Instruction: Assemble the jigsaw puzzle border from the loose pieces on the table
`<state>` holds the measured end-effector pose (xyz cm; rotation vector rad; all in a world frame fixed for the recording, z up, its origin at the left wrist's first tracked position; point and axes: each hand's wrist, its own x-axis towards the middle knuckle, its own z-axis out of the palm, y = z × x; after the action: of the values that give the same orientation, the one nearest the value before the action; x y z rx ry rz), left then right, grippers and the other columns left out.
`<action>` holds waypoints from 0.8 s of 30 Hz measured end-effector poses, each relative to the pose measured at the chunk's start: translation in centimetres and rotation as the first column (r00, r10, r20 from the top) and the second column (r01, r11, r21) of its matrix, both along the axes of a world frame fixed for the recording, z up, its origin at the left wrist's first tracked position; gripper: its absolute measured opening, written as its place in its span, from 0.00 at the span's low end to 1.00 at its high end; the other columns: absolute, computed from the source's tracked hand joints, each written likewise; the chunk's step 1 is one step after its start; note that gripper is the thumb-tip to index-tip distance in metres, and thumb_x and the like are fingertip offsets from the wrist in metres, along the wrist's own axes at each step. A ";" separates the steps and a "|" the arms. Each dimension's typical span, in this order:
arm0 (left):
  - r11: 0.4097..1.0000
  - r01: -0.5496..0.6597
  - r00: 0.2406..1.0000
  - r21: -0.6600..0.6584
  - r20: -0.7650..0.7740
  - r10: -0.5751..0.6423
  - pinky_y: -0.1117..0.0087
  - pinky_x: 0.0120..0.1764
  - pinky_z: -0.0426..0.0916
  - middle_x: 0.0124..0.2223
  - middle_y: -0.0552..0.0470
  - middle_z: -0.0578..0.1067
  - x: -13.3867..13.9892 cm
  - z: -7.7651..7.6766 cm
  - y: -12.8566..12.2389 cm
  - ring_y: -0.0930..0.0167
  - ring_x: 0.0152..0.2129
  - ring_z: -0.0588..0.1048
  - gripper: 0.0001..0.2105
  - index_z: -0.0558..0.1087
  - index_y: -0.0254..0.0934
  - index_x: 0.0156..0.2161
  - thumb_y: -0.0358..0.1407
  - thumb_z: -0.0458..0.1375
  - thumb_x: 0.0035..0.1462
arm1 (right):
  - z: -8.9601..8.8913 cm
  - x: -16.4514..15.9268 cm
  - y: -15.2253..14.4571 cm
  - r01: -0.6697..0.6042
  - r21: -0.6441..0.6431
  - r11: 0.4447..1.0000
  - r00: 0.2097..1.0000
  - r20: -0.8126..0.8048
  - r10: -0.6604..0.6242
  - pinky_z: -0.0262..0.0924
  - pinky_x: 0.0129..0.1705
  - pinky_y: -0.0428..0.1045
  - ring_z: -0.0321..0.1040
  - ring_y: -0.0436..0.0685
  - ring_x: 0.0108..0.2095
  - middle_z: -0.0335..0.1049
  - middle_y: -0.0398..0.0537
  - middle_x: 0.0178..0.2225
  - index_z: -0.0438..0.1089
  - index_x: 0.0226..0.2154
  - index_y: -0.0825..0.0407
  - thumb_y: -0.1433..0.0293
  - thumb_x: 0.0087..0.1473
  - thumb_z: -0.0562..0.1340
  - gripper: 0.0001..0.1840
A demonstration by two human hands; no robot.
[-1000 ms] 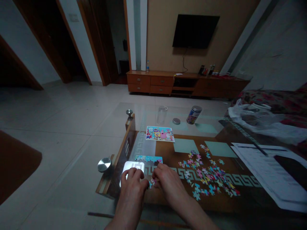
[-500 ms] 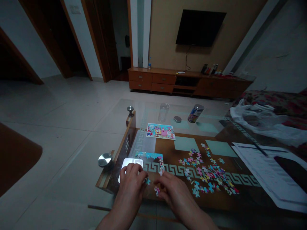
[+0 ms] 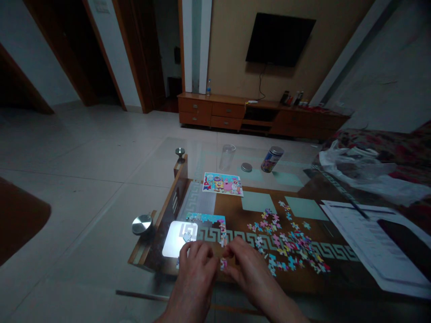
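Note:
My right hand (image 3: 245,259) is pinched at the near side of the glass table, with a pink and white jigsaw puzzle piece (image 3: 223,264) at its thumb and fingertips. Close beside it on the left, my left hand (image 3: 199,264) has its fingers curled down; anything under them is hidden. Beyond the hands lies a joined puzzle border (image 3: 210,218), a blue top strip with a side strip running down toward my right fingers. A loose piece (image 3: 187,237) lies just past my left hand. To the right is a spread of loose puzzle pieces (image 3: 296,244).
A cartoon picture card (image 3: 222,184) lies farther back. Behind it stand a clear jar (image 3: 227,157), a metal lid (image 3: 246,167) and a lidded printed can (image 3: 272,159). Papers (image 3: 367,242) with a dark phone (image 3: 404,246) and a plastic bag (image 3: 357,168) lie right.
My left hand has moved right, closer to my right hand, uncovering the loose piece behind it. The teal piece by its fingers is now out of sight. The view has shifted slightly.

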<state>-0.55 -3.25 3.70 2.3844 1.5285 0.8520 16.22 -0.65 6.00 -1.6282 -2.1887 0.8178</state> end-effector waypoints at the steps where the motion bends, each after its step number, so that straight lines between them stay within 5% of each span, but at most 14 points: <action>1: 1.000 -0.013 1.000 0.020 0.002 0.013 0.59 0.44 0.59 0.37 0.53 0.72 0.2 -0.1 -0.1 0.66 0.37 0.68 0.15 0.72 0.42 0.39 0.21 0.53 0.50 | -0.1 0.0 0.0 -0.001 0.008 1.000 1.000 -0.005 0.001 0.57 0.36 0.49 0.65 0.55 0.35 0.68 0.45 0.34 0.66 0.31 0.51 0.82 0.41 0.60 0.14; 8: 0.998 -0.020 1.000 0.053 -0.006 0.020 0.59 0.44 0.60 0.38 0.51 0.73 0.4 0.0 -0.1 0.65 0.37 0.68 0.16 0.71 0.40 0.40 0.21 0.51 0.50 | -1.0 0.5 0.6 -0.001 0.114 0.993 1.000 -0.006 0.002 0.59 0.37 0.50 0.66 0.56 0.36 0.67 0.46 0.34 0.65 0.33 0.50 0.81 0.43 0.59 0.13; 24: 1.000 0.006 0.999 0.030 -0.040 -0.005 0.57 0.46 0.60 0.40 0.51 0.72 0.5 -0.3 -0.2 0.65 0.39 0.68 0.17 0.70 0.40 0.41 0.19 0.51 0.49 | -0.1 0.2 1.2 0.010 0.062 0.998 1.000 -0.011 -0.009 0.58 0.38 0.50 0.65 0.56 0.37 0.66 0.46 0.34 0.67 0.32 0.53 0.85 0.45 0.62 0.13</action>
<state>-0.03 -3.50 3.36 2.4397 1.5332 0.8368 16.45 0.52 5.90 -1.6000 -2.1754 0.7463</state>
